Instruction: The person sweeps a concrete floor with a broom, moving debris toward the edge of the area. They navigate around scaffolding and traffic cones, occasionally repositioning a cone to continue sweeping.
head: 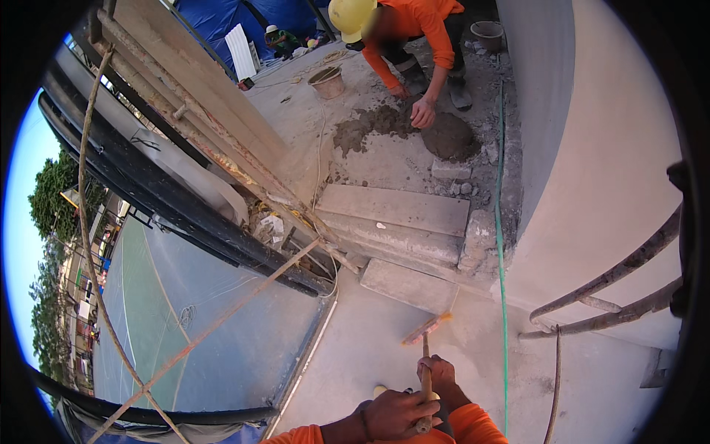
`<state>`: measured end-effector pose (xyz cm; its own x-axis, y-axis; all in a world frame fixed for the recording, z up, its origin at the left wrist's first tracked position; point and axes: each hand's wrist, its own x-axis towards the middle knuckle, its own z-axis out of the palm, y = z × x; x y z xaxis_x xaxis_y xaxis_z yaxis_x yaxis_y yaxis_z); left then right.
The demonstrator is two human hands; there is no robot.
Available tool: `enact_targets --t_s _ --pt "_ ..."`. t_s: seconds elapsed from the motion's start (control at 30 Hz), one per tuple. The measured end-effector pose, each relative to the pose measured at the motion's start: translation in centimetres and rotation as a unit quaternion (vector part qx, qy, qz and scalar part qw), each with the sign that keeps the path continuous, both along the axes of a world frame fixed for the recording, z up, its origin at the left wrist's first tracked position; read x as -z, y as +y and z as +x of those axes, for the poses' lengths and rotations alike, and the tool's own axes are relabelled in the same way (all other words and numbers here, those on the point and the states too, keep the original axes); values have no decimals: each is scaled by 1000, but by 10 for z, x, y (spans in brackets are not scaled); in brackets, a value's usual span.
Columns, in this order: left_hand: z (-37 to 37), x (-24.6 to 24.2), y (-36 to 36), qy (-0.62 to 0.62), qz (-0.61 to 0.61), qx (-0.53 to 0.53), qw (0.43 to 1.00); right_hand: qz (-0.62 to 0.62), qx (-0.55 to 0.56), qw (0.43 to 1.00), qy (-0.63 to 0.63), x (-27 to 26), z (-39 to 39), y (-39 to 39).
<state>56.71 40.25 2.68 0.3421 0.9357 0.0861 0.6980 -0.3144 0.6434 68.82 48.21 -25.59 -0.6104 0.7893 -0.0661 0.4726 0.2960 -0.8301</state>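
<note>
Both of my hands grip the wooden handle of a broom (426,383). My left hand (398,412) is wrapped around it near its end, close to my body. Farther up the handle, nearer the head, my right hand (439,371) is closed. The pinkish-orange broom head (426,329) rests on the smooth grey concrete floor (355,344). Just beyond the head lies a rectangular concrete slab (409,284), at the foot of a step (394,208).
A co-worker (421,33) in orange crouches over wet mortar (446,133) beyond the step. A green hose (500,222) runs along the right. Rusty scaffold tubes (222,161) cross the left; more metal tubes (610,288) stand right. Buckets (327,83) and a distant person (282,41) appear behind.
</note>
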Motion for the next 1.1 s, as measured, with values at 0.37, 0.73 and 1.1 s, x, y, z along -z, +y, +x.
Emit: enact_targets --t_s 0.37,0.73,1.1 --pt "41 87 46 -233 -70 -2 970 25 92 974 -206 68 164 13" --pt "15 -9 23 -110 -29 19 993 64 80 986 -132 -32 79 28" --pt "82 65 110 -87 -63 77 991 5 262 939 -224 50 149 81"
